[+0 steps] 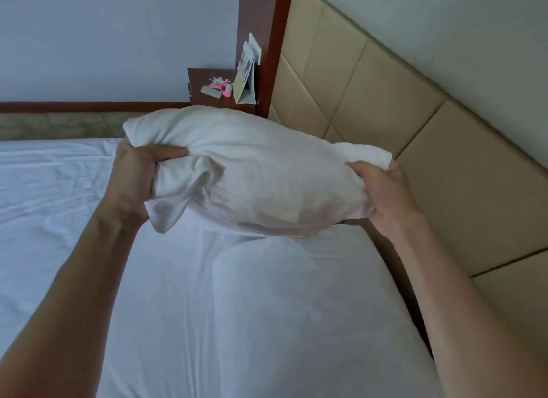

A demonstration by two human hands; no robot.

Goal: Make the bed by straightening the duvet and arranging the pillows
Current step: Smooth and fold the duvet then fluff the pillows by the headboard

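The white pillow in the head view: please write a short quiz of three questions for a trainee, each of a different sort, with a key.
1. True or false: both hands grip the soft white pillow, the left hand at one end and the right hand at the other.
2. The pillow is: A) lying flat on the white sheet; B) held above it; C) leaning on the beige padded headboard.
3. What stands on the brown wooden bedside shelf next to the pink item?

Key: 1 true; 2 B; 3 a folded paper card.
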